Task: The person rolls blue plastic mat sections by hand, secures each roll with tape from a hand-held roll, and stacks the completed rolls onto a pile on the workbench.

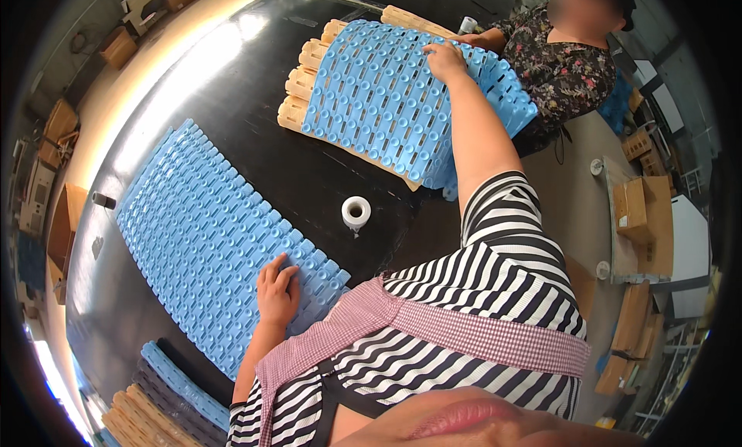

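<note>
A blue suction-cup bath mat lies flat on the black table to the left. My left hand rests on its near right part, fingers slightly bent and apart. Further off to the right, another blue suction-cup bath mat lies over several tan mats, its right end drooping past them. My right arm is stretched out across it. On its upper surface, close to the far edge, lies my right hand with the fingers spread; the fingertips are partly hard to see.
Between the mats stands a white tape roll. A co-worker in a flowered top stands at the far right, a hand at the mat's far edge. Rolled or stacked mats lie at lower left. Cardboard boxes stand right.
</note>
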Motion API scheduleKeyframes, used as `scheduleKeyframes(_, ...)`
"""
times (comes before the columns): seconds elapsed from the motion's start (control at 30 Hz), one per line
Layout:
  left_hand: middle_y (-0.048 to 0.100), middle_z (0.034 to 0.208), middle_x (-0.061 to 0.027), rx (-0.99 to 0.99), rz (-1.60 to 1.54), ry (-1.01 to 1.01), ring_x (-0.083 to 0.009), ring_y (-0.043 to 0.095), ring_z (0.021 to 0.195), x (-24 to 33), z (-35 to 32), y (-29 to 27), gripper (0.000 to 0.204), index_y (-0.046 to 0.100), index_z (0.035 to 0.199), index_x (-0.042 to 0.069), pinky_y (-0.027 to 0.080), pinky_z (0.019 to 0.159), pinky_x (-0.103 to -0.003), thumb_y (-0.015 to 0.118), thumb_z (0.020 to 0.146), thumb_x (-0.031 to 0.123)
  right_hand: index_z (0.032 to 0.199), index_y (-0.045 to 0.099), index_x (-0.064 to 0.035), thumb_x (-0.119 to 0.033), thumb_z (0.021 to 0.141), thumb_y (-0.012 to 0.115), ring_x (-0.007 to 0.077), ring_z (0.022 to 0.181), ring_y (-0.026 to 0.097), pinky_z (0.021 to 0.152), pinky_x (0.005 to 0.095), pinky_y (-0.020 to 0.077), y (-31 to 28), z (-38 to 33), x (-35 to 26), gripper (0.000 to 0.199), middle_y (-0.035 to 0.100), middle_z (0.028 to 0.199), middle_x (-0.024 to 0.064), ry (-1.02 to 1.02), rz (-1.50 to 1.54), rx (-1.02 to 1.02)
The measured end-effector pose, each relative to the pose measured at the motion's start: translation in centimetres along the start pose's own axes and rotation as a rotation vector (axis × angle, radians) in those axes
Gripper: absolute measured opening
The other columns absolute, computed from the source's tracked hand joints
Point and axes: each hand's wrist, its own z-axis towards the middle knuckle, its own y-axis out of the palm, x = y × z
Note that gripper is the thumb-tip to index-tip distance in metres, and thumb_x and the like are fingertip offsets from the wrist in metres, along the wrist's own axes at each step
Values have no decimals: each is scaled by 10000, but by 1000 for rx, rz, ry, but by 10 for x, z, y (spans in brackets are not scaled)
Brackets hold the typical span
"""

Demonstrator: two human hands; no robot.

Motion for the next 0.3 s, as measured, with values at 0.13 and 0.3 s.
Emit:
scheduleKeyframes(0.13,630,1361,-115,-4,-2,-2,-357,604,1184,0,2,-1,237,728,1054,103,471,1019,-459,689,823,68,1291,708,-306,-269,968,509,372,1428,433,1202,477,340,6,12,-5,381,515,1504,130,130,-1,-84)
scheduleKeyframes(0.3,627,1362,-129,-4,7,1,-377,600,1187,-2,1,1,253,724,1062,110,466,1027,-472,701,812,84,1335,669,-326,-285,970,527,389,1500,330,1236,472,289,4,18,-3,394,460,1554,114,136,-2,-149)
